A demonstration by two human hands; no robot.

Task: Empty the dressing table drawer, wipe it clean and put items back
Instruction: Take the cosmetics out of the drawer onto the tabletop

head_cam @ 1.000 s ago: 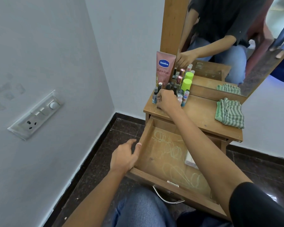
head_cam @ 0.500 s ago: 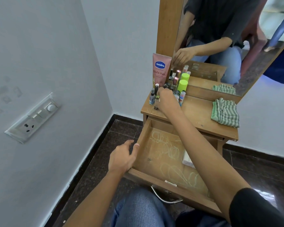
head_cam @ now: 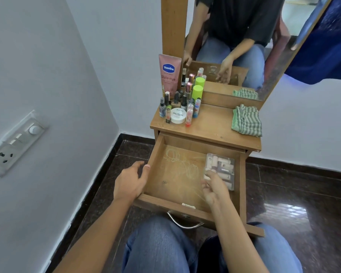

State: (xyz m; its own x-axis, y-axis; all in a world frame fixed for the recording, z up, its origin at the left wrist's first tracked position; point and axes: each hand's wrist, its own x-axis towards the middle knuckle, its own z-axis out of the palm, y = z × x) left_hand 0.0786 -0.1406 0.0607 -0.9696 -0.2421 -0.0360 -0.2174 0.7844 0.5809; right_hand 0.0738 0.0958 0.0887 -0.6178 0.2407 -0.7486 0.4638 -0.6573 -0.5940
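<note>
The wooden drawer (head_cam: 177,178) is pulled out, its floor marked with pale scribbles. A clear plastic box (head_cam: 221,168) of small items lies at its right side. My right hand (head_cam: 213,187) hovers inside the drawer just left of that box, fingers loosely bent, holding nothing. My left hand (head_cam: 130,182) rests on the drawer's left wall, thumb over the rim. On the tabletop (head_cam: 211,127) stand a pink Vaseline tube (head_cam: 169,73), several small bottles (head_cam: 181,101), a green-capped bottle (head_cam: 196,92) and a white nail polish jar (head_cam: 178,115).
A green striped cloth (head_cam: 246,120) lies on the tabletop's right. The mirror (head_cam: 244,42) rises behind. A white wall with a switch panel (head_cam: 14,142) closes in on the left. Dark tiled floor (head_cam: 295,198) lies around; my knees sit under the drawer's metal handle (head_cam: 183,223).
My right hand left the bottles on the tabletop and came down into the drawer beside the clear box. The white jar now stands among the bottles. My left hand stayed on the drawer.
</note>
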